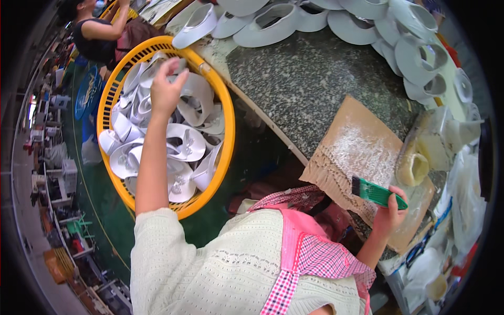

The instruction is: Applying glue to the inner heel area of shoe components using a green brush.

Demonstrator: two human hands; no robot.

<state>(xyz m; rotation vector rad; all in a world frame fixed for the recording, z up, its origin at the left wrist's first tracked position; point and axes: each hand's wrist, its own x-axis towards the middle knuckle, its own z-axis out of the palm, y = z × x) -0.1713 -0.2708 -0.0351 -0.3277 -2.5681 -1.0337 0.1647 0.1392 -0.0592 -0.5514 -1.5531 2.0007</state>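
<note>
My left hand [167, 88] reaches over a round yellow plastic basket [229, 131] at the left. Its thumb and fingers are curved but apart, next to a small grey piece, and I see nothing clearly gripped. The basket is heaped with white, curved, shoe-like pieces [186, 142], some with a shiny patch. In my right hand [390, 214] is a green-handled brush [375, 193], its dark bristles pointing left. The brush is over a brown cardboard sheet [336, 123] smeared with a white substance. One edge of the cardboard is torn, showing its corrugations.
A speckled dark stone tabletop [294, 73] lies ahead, with several white open-centred pieces [268, 26] along its far and right edges. A crusted yellowish container [412, 169] and clear plastic bags [467, 184] are at the right. Another person [102, 34] is at the upper left.
</note>
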